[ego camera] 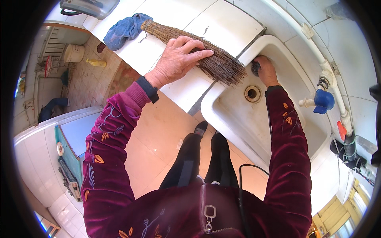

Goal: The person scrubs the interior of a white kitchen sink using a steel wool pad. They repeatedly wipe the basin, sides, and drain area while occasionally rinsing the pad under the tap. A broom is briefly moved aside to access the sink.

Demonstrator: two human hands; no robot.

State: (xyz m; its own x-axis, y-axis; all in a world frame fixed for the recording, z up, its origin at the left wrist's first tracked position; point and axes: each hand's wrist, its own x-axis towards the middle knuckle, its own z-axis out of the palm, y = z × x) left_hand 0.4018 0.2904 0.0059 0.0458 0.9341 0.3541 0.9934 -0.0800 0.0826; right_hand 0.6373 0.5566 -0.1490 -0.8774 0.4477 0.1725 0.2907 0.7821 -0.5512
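Note:
A bundled twig brush (220, 59), tied at its narrow end, lies across the white tiled counter (184, 92) with its bristle tips over the sink's rim. On top of the bristles rests my left hand (181, 58), its fingers bent and touching them; whether it grips them is not clear. Inside the white ceramic sink (238, 110), near its far left corner, my right hand (266, 71) holds a dark scouring pad (255, 67). The round drain (253, 93) is just below that hand. A crumpled blue cloth (125, 31) touches the tied end of the brush.
A clear jug (95, 7) stands at the counter's upper left. Along the wall right of the sink runs a white pipe (300, 26) with a blue-handled tap (323, 101) and a red valve handle (341, 130). A dark cable (240, 190) hangs before my body.

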